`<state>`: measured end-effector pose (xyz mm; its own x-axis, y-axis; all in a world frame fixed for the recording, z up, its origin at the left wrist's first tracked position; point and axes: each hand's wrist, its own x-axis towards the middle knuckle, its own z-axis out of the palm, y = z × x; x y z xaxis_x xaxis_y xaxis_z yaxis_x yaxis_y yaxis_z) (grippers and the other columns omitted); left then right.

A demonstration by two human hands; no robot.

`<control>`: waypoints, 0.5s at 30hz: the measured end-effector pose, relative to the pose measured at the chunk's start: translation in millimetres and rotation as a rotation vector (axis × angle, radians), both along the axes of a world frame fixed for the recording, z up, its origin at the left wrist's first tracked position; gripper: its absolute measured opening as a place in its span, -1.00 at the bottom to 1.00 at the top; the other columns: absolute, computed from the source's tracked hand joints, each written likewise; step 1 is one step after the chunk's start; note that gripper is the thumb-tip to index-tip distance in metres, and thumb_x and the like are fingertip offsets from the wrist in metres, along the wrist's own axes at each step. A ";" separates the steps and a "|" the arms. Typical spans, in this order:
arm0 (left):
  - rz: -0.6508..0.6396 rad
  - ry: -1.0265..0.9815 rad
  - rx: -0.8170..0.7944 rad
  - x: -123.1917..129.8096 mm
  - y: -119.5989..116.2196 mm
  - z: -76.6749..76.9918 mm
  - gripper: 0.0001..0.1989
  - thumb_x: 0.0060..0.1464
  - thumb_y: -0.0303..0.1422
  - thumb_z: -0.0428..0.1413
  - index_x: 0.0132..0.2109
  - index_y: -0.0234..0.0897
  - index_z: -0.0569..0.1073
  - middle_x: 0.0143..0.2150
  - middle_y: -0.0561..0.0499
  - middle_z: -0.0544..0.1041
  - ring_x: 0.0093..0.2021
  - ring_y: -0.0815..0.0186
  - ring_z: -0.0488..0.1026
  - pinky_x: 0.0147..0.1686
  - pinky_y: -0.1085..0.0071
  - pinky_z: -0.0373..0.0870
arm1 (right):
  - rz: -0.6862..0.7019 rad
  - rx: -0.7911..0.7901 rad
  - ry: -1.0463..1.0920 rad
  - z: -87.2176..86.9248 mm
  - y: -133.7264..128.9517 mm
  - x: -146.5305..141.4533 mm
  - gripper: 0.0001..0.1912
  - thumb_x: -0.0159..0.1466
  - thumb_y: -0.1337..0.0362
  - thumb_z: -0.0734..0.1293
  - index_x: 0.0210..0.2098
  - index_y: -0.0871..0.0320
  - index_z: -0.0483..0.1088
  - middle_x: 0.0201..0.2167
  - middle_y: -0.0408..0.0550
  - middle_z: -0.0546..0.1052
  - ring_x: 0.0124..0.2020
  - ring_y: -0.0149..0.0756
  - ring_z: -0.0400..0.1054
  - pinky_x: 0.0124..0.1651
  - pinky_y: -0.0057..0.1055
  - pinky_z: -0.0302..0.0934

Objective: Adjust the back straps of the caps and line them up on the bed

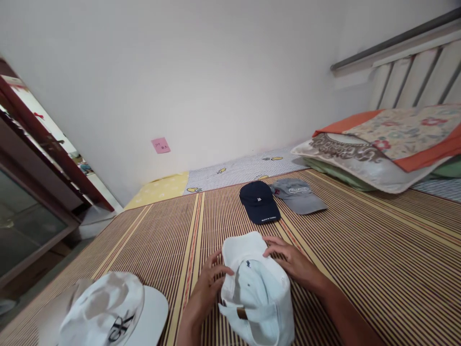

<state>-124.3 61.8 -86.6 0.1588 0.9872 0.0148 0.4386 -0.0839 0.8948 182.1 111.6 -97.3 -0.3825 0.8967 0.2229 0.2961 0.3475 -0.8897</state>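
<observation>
A white cap [284,307] lies upside down on the striped bamboo mat [173,230], its brim away from me and its strap with a brown patch near me. My left hand [207,288] grips its left edge, with fingertips over the rim. On the right side, my right hand [293,259] holds the cap where brim and crown meet, thumb and fingers around the edge. Farther back, a navy cap [257,199] lies beside a grey cap [300,194]. At the lower left, a white cap with black letters [104,307] overlaps a beige cap [54,312].
Pillows [345,161] with an orange floral cloth [406,129] are stacked at the right. A pink note [160,145] is on the wall [216,72]. A glass-fronted cabinet [29,216] and a door frame [54,144] stand at the left.
</observation>
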 end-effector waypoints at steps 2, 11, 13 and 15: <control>-0.041 -0.018 0.000 1.6 -1.3 9.5 -0.82 0.20 -0.23 0.15 -0.23 -0.13 0.65 0.44 -0.09 0.27 0.47 -0.07 0.12 0.42 -0.09 0.03 | 0.000 -0.002 0.049 2.4 -0.6 0.8 -0.82 0.29 0.20 0.36 -0.22 0.09 0.60 0.29 0.14 0.44 0.32 0.04 0.30 0.38 0.02 0.07; -0.028 -0.351 0.045 12.9 -8.7 29.2 -0.81 0.27 -0.22 0.15 -0.26 -0.19 0.56 0.05 -0.12 0.65 0.37 0.01 0.31 0.39 0.04 0.12 | 0.026 -0.064 0.352 23.3 -9.2 -5.3 -0.83 0.19 0.20 0.48 -0.24 0.11 0.57 -0.01 0.11 0.64 0.07 0.00 0.50 0.17 -0.12 0.31; 0.003 -0.397 0.027 15.5 -10.1 28.1 -0.81 0.25 -0.21 0.18 -0.23 -0.21 0.57 0.03 -0.11 0.66 0.24 0.01 0.46 0.27 0.10 0.29 | -0.006 -0.099 0.385 32.0 -14.1 -8.3 -0.82 0.16 0.19 0.50 -0.28 0.12 0.57 -0.13 0.06 0.66 -0.06 -0.03 0.53 0.03 -0.18 0.37; 0.063 -0.477 -0.006 18.7 -12.0 27.1 -0.79 0.19 -0.18 0.23 -0.16 -0.23 0.59 0.01 -0.11 0.68 0.08 0.03 0.56 0.13 0.16 0.42 | -0.013 -0.148 0.419 39.0 -18.5 -10.8 -0.78 0.18 0.11 0.49 -0.33 0.14 0.57 -0.28 0.01 0.65 -0.25 -0.11 0.52 -0.17 -0.26 0.39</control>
<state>-105.7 49.8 -59.5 0.0752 0.9950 0.0659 -0.0171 -0.0648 0.9978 171.3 93.1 -58.3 -0.2746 0.9348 0.2250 -0.0969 0.2059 -0.9738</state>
